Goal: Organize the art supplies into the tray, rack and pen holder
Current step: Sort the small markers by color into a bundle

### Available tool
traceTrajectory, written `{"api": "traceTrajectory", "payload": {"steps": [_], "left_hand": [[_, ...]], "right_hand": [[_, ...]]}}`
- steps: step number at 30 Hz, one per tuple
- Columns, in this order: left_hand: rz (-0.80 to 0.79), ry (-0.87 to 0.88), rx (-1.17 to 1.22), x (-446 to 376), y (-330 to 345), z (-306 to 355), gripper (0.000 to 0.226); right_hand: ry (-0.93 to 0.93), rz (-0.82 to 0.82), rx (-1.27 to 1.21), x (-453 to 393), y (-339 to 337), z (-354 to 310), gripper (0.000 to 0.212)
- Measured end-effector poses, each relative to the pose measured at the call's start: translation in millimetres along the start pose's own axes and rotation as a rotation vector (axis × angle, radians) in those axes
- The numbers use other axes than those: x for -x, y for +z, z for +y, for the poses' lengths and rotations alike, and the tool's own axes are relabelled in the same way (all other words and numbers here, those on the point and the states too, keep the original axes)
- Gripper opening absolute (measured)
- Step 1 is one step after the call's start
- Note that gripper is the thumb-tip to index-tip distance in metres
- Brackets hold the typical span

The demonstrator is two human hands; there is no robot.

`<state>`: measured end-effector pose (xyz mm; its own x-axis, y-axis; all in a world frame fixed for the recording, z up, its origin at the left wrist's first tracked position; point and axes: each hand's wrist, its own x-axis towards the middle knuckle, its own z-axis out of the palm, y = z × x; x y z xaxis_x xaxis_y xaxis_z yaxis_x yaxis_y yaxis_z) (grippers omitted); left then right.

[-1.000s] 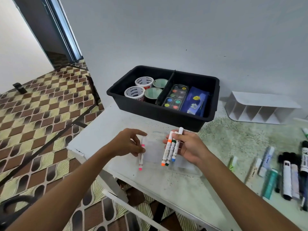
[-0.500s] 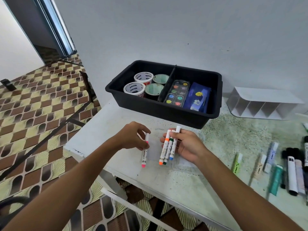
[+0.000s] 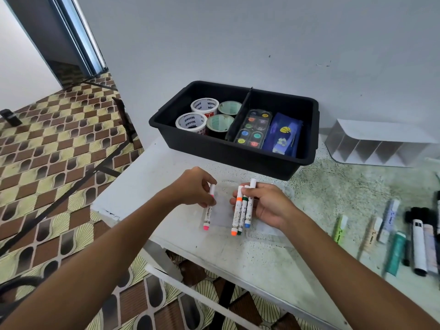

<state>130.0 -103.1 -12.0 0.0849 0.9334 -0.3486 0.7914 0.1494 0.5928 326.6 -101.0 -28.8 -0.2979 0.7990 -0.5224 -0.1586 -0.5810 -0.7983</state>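
Note:
My left hand (image 3: 194, 186) pinches a pink-tipped marker (image 3: 207, 215) that hangs tip down over the table. My right hand (image 3: 267, 206) grips three markers (image 3: 241, 214) with orange, green and blue tips. Under both hands lies a clear plastic case (image 3: 223, 214). Behind them stands the black tray (image 3: 238, 156), with several tape rolls (image 3: 204, 115) in its left compartment and a paint palette (image 3: 253, 128) and a blue pouch (image 3: 283, 136) in its right one. The white rack (image 3: 381, 144) stands at the back right.
More markers and pens (image 3: 402, 236) lie loose on the table at the right, some black, one teal, one yellow-green. The table's left edge drops to a patterned tile floor (image 3: 47, 163). A wall rises right behind the tray.
My left hand has lifted the pink marker up from the clear case and brought it a little closer to the right hand. My view has shifted slightly.

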Motion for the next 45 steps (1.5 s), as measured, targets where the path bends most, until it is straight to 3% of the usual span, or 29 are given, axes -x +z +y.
{"api": "traceTrajectory", "payload": {"steps": [10, 32, 36, 39, 45], "left_hand": [[0.045, 0.016, -0.132, 2, 3, 1, 0.053], [0.188, 0.211, -0.291, 14, 9, -23, 0.046], [0.293, 0.293, 0.081, 24, 19, 2, 0.027], [0.227, 0.187, 0.317, 27, 28, 17, 0.034], [0.158, 0.111, 0.412, 28, 23, 22, 0.051]], "right_hand": [[0.041, -0.007, 0.191, 0, 4, -9, 0.015], [0.052, 0.022, 0.197, 0, 5, -8, 0.016], [0.006, 0.044, 0.171, 1, 11, -10, 0.015], [-0.056, 0.066, 0.165, 2, 17, -14, 0.015], [-0.122, 0.095, 0.179, 2, 27, -17, 0.012]]}}
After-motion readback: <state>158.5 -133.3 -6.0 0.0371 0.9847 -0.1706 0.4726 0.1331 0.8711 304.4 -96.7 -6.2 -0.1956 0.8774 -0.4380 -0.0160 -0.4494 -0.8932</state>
